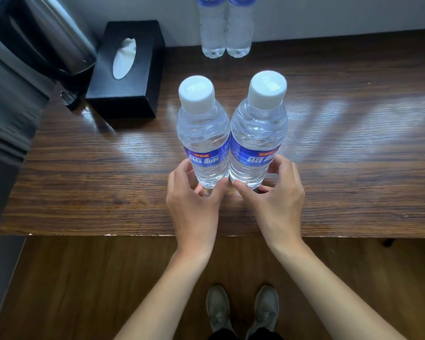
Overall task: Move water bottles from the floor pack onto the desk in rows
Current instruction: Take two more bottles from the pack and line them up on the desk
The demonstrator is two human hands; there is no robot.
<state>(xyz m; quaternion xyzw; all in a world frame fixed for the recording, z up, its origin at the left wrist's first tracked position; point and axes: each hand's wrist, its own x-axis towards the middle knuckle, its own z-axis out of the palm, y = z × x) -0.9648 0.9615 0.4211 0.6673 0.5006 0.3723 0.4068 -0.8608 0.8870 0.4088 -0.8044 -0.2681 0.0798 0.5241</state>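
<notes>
Two clear water bottles with white caps and blue labels stand upright and touching near the front of the wooden desk (pixel 84 168). My left hand (pixel 194 202) curls round the base of the left bottle (pixel 203 136), thumb on its right side and fingers on its left. In the same way, my right hand (pixel 272 195) wraps the base of the right bottle (pixel 258 131). Two more bottles (pixel 212 30) (pixel 239 28) stand side by side at the back against the wall, their tops cut off by the frame. The floor pack is out of view.
A black tissue box (pixel 128 69) sits at the back left of the desk, beside a steel kettle (pixel 49 33) at the far left. The desk's front edge (pixel 133 234) runs just below my wrists. Below it are wooden floor and my shoes (pixel 243 307).
</notes>
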